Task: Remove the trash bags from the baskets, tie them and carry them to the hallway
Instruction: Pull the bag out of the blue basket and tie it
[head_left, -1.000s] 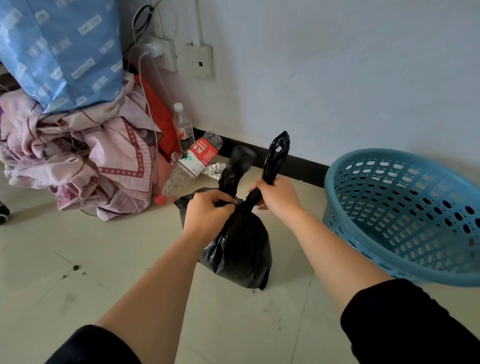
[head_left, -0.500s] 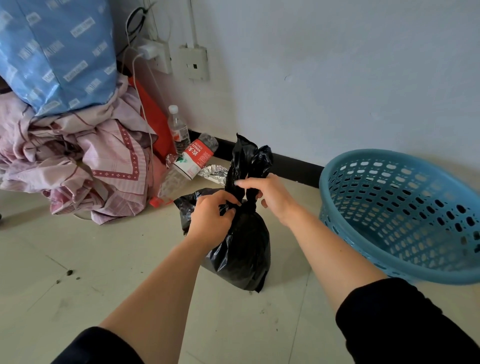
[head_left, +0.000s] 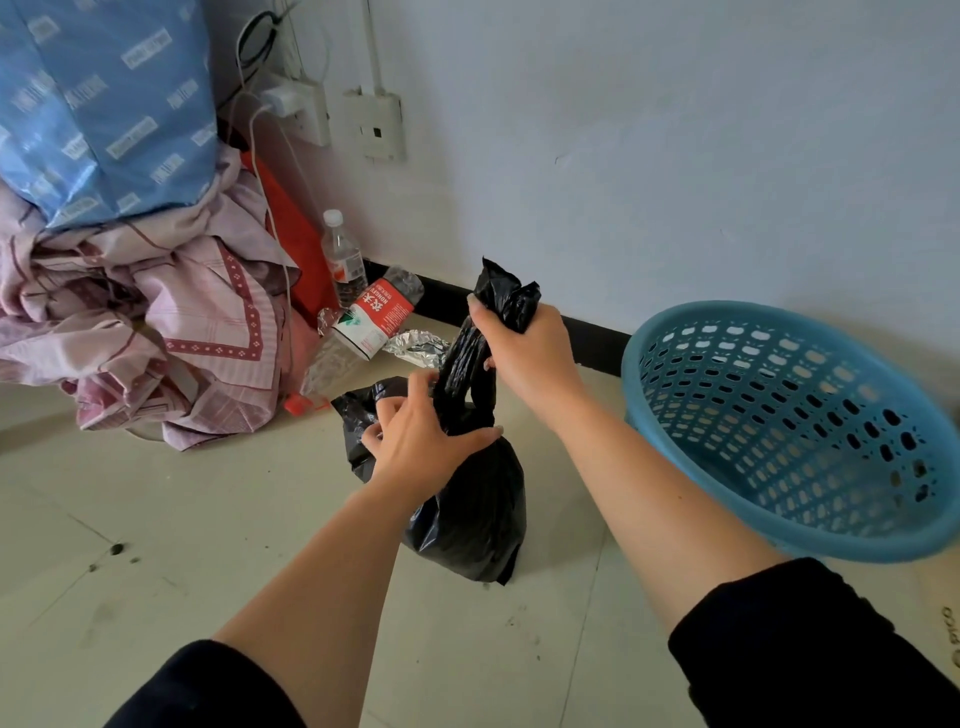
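A full black trash bag (head_left: 478, 509) stands on the tiled floor in the middle of the view. My right hand (head_left: 524, 353) is closed around both twisted top ends of the bag and holds them up above the knot area. My left hand (head_left: 421, 441) rests on the bag's neck, thumb and fingers spread around it. A blue perforated plastic basket (head_left: 789, 431) stands empty to the right, tilted toward me, with no bag in it.
A pile of pink cloth (head_left: 156, 332) under a blue wrapped bundle (head_left: 98, 104) fills the left. Plastic bottles (head_left: 343, 260), a red-labelled bottle (head_left: 379, 317) and foil (head_left: 415, 348) lie by the wall. Sockets with cables (head_left: 306, 109) are on the wall.
My right hand gathered both bag ends together and raised them. My left hand let go of its end and moved down onto the bag's neck.
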